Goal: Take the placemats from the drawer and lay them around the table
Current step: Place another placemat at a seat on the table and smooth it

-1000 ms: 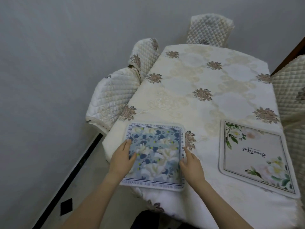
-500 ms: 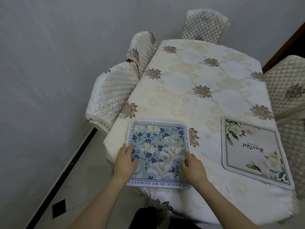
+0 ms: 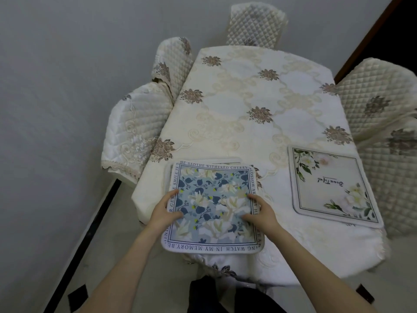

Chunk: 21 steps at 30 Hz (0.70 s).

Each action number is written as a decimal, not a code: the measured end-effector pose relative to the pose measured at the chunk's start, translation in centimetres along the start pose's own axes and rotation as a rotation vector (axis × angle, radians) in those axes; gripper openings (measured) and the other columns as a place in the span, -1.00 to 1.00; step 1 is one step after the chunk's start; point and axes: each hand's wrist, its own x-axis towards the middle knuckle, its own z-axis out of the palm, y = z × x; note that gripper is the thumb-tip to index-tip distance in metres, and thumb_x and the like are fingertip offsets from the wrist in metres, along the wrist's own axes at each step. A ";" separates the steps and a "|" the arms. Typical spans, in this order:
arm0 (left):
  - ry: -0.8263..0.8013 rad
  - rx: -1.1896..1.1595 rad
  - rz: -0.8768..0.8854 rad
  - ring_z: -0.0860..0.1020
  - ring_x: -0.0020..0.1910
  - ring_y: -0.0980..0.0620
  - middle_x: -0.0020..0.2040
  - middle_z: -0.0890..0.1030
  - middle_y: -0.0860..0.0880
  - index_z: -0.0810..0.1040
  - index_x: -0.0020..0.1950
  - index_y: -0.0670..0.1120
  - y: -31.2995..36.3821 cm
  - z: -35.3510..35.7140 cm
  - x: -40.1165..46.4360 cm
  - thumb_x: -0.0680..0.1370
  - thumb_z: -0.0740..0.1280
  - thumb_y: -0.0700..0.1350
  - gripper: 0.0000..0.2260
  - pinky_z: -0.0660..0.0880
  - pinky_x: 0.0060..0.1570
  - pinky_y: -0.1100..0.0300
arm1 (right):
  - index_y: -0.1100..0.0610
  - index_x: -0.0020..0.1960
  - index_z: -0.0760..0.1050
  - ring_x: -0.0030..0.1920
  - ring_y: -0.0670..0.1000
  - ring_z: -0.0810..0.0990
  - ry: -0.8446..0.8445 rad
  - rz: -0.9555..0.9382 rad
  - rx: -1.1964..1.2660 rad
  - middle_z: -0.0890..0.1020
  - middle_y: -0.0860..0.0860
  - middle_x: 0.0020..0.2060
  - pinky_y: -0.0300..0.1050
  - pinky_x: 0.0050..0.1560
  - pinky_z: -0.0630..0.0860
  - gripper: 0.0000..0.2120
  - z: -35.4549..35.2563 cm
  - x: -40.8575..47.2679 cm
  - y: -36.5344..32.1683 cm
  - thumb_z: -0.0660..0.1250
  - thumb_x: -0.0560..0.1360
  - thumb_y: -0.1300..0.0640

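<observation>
Here the left hand point(image 3: 163, 207) and right hand point(image 3: 261, 211) grip the blue floral placemat point(image 3: 212, 208) by its side edges, fingers clamped, at the counter's point(image 3: 248, 91) near-left corner; a white floral placemat point(image 3: 331, 188) lies along the right edge.

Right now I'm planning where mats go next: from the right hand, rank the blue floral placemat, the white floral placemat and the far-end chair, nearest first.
1. Blue floral placemat: under the right hand, at the near edge.
2. White floral placemat: to its right, apart.
3. Far-end chair: beyond the table's far end.
</observation>
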 end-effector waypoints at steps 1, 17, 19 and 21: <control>-0.022 0.010 0.015 0.56 0.12 0.02 0.27 0.50 -0.01 0.39 0.38 0.04 0.4 0.4 0.0 0.39 0.42 -0.41 -0.36 0.53 -0.05 0.29 | -0.03 0.29 0.42 0.15 0.08 0.53 0.017 0.000 0.011 0.49 0.01 0.20 0.04 0.15 0.54 -0.38 -0.4 -0.3 0.2 0.49 0.31 0.31; -0.367 0.113 0.153 0.65 -0.18 0.17 0.07 0.61 0.01 0.42 0.33 0.11 9.2 21.3 -4.5 0.39 0.42 -0.43 -0.36 0.59 -0.25 0.25 | 0.00 0.27 0.45 -0.16 -0.25 0.55 0.426 0.008 0.272 0.55 -0.10 0.05 -0.41 -0.27 0.52 -0.41 -19.4 -13.1 10.2 0.44 0.33 0.42; -0.425 0.120 0.171 0.65 -0.20 0.18 0.04 0.62 0.01 0.43 0.33 0.09 10.2 25.8 -6.2 0.39 0.41 -0.44 -0.37 0.58 -0.26 0.27 | -0.05 0.23 0.46 -0.12 -0.19 0.58 0.485 0.025 0.311 0.56 -0.07 0.06 -0.41 -0.26 0.51 -0.41 -22.6 -16.0 12.9 0.46 0.32 0.41; -0.497 0.126 0.183 0.66 -0.15 0.12 0.07 0.63 -0.02 0.44 0.33 0.07 10.8 30.5 -8.1 0.39 0.40 -0.44 -0.38 0.58 -0.24 0.24 | -0.04 0.26 0.46 -0.07 -0.10 0.63 0.526 0.051 0.368 0.58 -0.01 0.09 -0.34 -0.25 0.55 -0.39 -25.8 -19.0 16.0 0.47 0.32 0.40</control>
